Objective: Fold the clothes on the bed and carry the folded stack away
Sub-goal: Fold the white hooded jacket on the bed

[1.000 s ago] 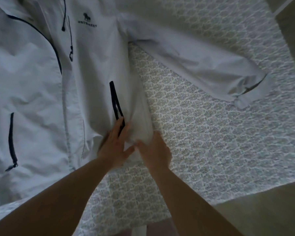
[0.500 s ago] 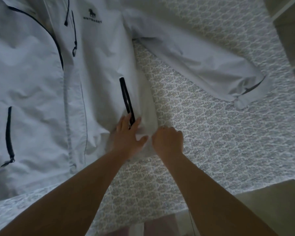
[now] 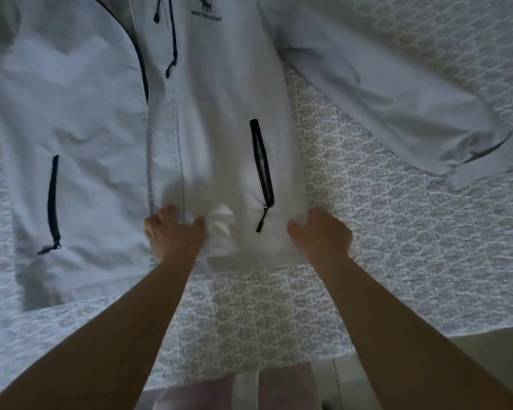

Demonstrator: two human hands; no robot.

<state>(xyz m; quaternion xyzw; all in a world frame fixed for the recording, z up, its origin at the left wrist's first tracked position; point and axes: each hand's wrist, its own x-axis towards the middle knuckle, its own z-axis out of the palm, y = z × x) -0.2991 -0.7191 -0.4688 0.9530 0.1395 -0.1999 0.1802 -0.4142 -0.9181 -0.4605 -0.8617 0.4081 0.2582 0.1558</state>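
White jacket [image 3: 219, 119] lay flat on bed [image 3: 397, 238], hem under both grips. Left hand [image 3: 174, 235] pinched hem fabric; right hand [image 3: 323, 236] curled round hem's edge.

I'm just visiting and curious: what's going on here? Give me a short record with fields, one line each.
surface: bed with a patterned cover
garment: pale jacket lying flat, front up
logo: small dark horse mark on the chest
sleeve: one sleeve stretched out to the right
left hand: left hand grips the hem near the front opening
right hand: right hand grips the hem at the side edge
pocket zip: dark pocket zip between the hands
folding: not yet folded
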